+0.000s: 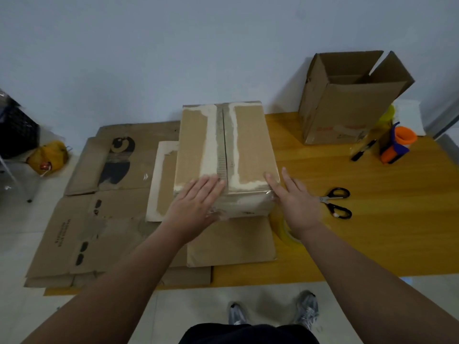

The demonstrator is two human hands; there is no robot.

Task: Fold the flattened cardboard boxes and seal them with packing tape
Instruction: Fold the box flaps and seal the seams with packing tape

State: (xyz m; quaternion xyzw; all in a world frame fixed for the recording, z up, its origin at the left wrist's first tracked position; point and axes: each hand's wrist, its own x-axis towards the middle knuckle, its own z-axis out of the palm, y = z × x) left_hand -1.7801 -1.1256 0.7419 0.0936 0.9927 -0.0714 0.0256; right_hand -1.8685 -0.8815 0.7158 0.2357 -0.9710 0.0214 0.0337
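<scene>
Cardboard fills the middle of the head view: a folded box (248, 145) stands closed on the wooden table (372, 232), its near end resting on a layer of flattened boxes (99, 219) that spreads out to the left. The top flaps meet along a centre seam (223, 145) with pale, torn strips on either side.

Our left hand (196, 204) lies flat on the near top edge of the folded box, fingers straight and together, reaching across to the seam. It presses and grips nothing. Our right hand (295, 199) is also spread open, fingers straight, touching the box's near right corner from the side.

Just right of that hand lie black-handled scissors (335, 202), blades closed. Farther back on the right stands an open box (347, 108) with its flaps up, and beside it are a black marker (363, 150) and what looks like an orange and blue tape dispenser (397, 145). Both sit well apart from our hands.

At the bottom edge our grey shoes (306, 311) show on the pale floor.
</scene>
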